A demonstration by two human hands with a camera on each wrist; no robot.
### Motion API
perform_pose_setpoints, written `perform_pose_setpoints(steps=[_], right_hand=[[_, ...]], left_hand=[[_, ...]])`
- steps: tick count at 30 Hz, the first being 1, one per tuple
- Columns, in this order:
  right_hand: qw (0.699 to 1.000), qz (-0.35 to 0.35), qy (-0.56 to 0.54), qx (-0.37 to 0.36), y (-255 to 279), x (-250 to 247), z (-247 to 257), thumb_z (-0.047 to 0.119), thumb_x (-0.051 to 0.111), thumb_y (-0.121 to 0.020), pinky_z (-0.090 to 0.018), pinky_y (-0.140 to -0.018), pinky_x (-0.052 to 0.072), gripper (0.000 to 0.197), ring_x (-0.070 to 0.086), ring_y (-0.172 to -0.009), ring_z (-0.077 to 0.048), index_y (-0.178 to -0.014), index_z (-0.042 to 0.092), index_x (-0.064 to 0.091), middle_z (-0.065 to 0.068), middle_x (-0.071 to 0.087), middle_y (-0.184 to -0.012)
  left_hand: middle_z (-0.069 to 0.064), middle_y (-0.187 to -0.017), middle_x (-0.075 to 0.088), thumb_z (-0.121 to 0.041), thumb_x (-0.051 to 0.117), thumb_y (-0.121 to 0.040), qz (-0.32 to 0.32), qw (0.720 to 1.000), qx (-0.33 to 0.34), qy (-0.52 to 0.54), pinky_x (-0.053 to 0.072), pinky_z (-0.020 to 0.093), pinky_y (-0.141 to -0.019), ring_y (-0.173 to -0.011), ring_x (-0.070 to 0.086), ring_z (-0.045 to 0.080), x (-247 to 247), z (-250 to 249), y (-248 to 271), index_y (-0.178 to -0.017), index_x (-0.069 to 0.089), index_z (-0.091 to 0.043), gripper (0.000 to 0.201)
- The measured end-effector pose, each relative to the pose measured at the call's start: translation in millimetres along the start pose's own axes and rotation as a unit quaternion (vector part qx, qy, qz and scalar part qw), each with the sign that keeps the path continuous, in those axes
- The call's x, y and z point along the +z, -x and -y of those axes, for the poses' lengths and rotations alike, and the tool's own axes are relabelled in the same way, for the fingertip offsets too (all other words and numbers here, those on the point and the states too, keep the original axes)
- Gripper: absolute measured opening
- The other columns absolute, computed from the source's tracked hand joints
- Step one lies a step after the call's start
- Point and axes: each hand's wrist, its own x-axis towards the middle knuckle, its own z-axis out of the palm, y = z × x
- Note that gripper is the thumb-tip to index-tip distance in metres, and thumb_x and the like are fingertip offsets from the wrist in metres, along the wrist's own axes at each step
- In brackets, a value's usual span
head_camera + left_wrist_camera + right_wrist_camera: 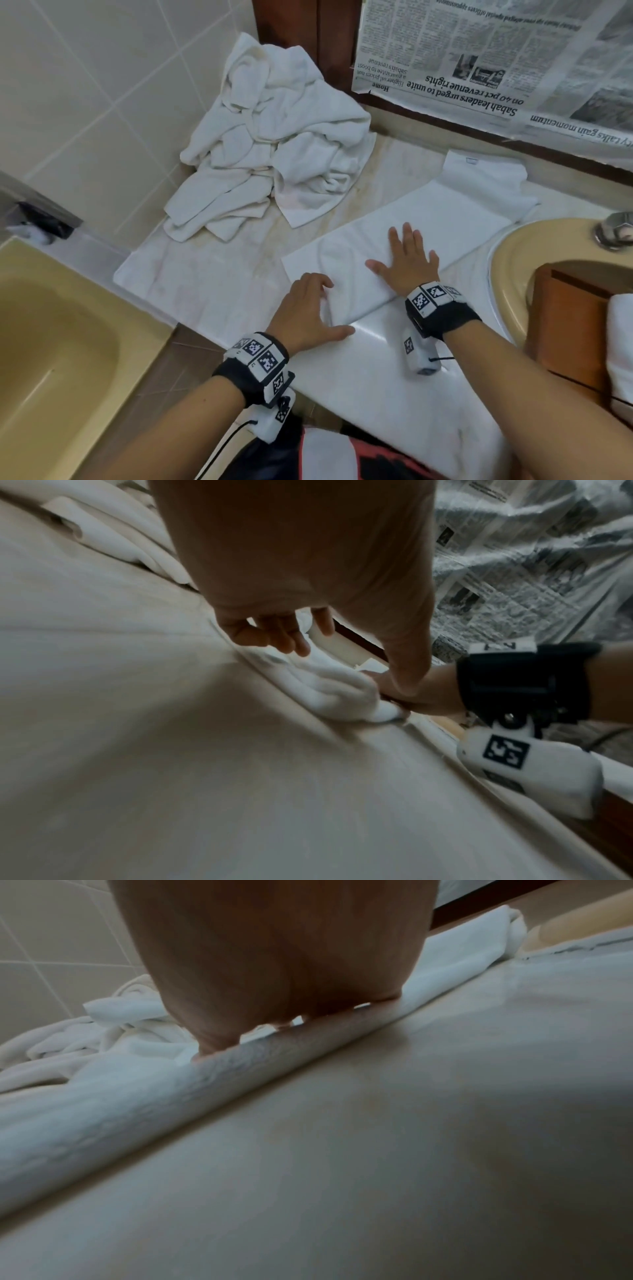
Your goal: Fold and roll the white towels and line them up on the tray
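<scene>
- A tiled bathroom: a pale marble counter (359, 377) runs between a yellowish tub (51, 342) on the left and a yellowish sink (507, 260) on the right, with newspaper (496, 61) taped over the wall behind.
- A white folded towel (428, 222) lies flat on the counter as a long strip, slanting from the near edge up toward the wall; its far end (486, 181) is loose and less neatly laid.
- The right hand (407, 263) lies palm down on the towel's near part, fingers straight and spread; its grip is released, only pressing the cloth flat. The right wrist view shows the palm (274, 961) resting on the towel's folded edge (171, 1091).
- The left hand (308, 308) sits just left of the right one at the towel's near corner. Its fingers are bent onto the cloth and the thumb reaches along the near edge. In the left wrist view the fingertips (274, 639) touch a bunched fold of the towel (329, 693); whether the grip actually pinches it I cannot tell.
- Beyond the left hand, against the tiled wall, lies a heap of unfolded towels (274, 144), well apart from the strip.
- Right of the right hand a wooden tray (565, 325) sits over the sink, with a white rolled towel (620, 342) at the picture's edge.
</scene>
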Motion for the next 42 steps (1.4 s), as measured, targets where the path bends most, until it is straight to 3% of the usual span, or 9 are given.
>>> perform_pose_setpoints(steps=[7, 12, 17, 20, 26, 30, 35, 38, 42], right_hand=[[0.999, -0.005, -0.013, 0.037, -4, -1, 12, 0.069, 0.028, -0.092, -0.053, -0.117, 0.001, 0.084, -0.018, -0.147, -0.019, -0.153, 0.026, -0.011, 0.001, -0.026, -0.158], [0.999, -0.008, -0.007, 0.048, -2, 0, 15, 0.069, 0.025, -0.092, -0.053, -0.116, 0.001, 0.082, -0.018, -0.147, -0.019, -0.153, 0.026, -0.012, 0.001, -0.026, -0.158], [0.999, -0.008, 0.001, 0.048, -1, 0, 16, 0.069, 0.022, -0.093, -0.053, -0.116, 0.002, 0.082, -0.017, -0.147, -0.020, -0.153, 0.025, -0.012, 0.000, -0.026, -0.158], [0.999, -0.008, 0.002, 0.046, 0, 0, 17, 0.069, 0.022, -0.093, -0.053, -0.117, 0.002, 0.082, -0.017, -0.147, -0.020, -0.153, 0.024, -0.012, -0.001, -0.026, -0.158], [0.999, -0.012, 0.008, 0.044, 4, 2, 18, 0.071, 0.022, -0.091, -0.053, -0.116, 0.004, 0.085, -0.016, -0.147, -0.021, -0.153, 0.023, -0.010, -0.001, -0.024, -0.159], [0.999, -0.014, 0.013, 0.045, 11, 8, 20, 0.071, 0.019, -0.091, -0.054, -0.116, 0.004, 0.085, -0.017, -0.147, -0.022, -0.153, 0.022, -0.012, -0.003, -0.024, -0.159], [0.999, -0.012, 0.014, 0.046, 22, 16, 28, 0.070, 0.016, -0.092, -0.055, -0.116, 0.002, 0.084, -0.019, -0.147, -0.024, -0.152, 0.019, -0.016, -0.005, -0.027, -0.157], [0.999, -0.013, 0.014, 0.041, 26, 18, 27, 0.070, 0.015, -0.092, -0.056, -0.116, 0.002, 0.084, -0.020, -0.146, -0.023, -0.151, 0.020, -0.017, -0.005, -0.029, -0.157], [0.999, -0.015, 0.016, 0.031, 26, 19, 22, 0.072, 0.015, -0.091, -0.056, -0.116, 0.000, 0.085, -0.021, -0.146, -0.022, -0.151, 0.022, -0.018, -0.002, -0.030, -0.157]], left_hand=[[-0.008, -0.096, 0.045, -0.030, 0.072, -0.074, -0.015, 0.999, -0.012, -0.043, 0.045, 0.032, -0.076, -0.093, 0.052, 0.019, 0, 0, -8, -0.103, 0.042, -0.021, 0.043], [-0.010, -0.087, 0.054, -0.015, 0.066, -0.075, -0.137, 0.990, -0.028, 0.015, 0.045, 0.022, -0.075, -0.078, 0.053, 0.010, -6, 0, -4, -0.102, 0.058, -0.018, 0.028], [-0.007, -0.070, 0.067, -0.024, 0.062, -0.070, -0.230, 0.971, 0.062, -0.009, 0.054, 0.025, -0.061, -0.061, 0.062, 0.011, -12, 3, 3, -0.082, 0.073, -0.014, 0.019], [-0.004, -0.072, 0.069, -0.021, 0.066, -0.074, -0.186, 0.980, 0.054, -0.035, 0.049, 0.023, -0.063, -0.063, 0.059, 0.011, -18, 13, 7, -0.084, 0.076, -0.014, 0.015], [-0.003, -0.093, 0.060, -0.025, 0.067, -0.086, 0.065, 0.996, -0.058, -0.014, 0.039, 0.020, -0.071, -0.086, 0.056, 0.014, -34, 32, 6, -0.085, 0.070, -0.009, 0.017], [-0.013, -0.084, 0.058, -0.039, 0.071, -0.081, 0.041, 0.993, -0.111, 0.005, 0.043, 0.021, -0.069, -0.081, 0.058, 0.009, -39, 23, 2, -0.074, 0.063, -0.022, 0.020], [-0.007, -0.099, 0.054, -0.059, 0.073, -0.068, 0.056, 0.992, -0.104, -0.048, 0.043, 0.028, -0.070, -0.086, 0.055, 0.013, -27, -6, -14, -0.101, 0.048, -0.024, 0.054], [0.000, -0.116, 0.049, -0.044, 0.068, -0.079, 0.074, 0.986, -0.089, -0.122, 0.045, 0.030, -0.077, -0.097, 0.055, 0.021, -16, -14, -19, -0.118, 0.044, -0.019, 0.052], [0.006, -0.106, 0.061, -0.034, 0.057, -0.086, 0.003, 0.987, -0.110, -0.119, 0.042, 0.027, -0.072, -0.097, 0.058, 0.026, -24, -8, -19, -0.114, 0.056, -0.015, 0.034]])
